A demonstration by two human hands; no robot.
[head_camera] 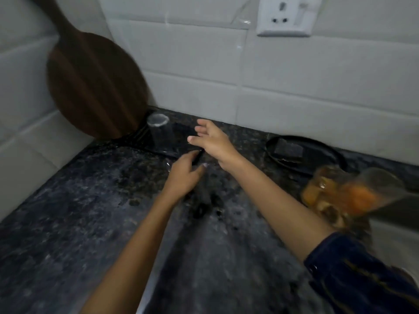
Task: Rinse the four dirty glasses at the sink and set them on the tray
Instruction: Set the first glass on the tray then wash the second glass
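One clear glass [158, 130] stands upside down on a dark tray [169, 148] at the back of the counter, beside the wooden board. My left hand [183, 175] reaches to the tray's near right edge, and its thumb and forefinger pinch that dark edge. My right hand [210, 139] hovers over the tray's right side with its fingers straight and spread, holding nothing, a short way right of the glass. The picture is blurred. No other glass and no sink show.
A round wooden board [95, 87] leans in the back left corner. A black round plate [326, 155] holding a dark sponge [288, 149] lies to the right. A blurred orange-filled jar [335, 196] stands at the right edge. A wall socket [288, 17] sits above.
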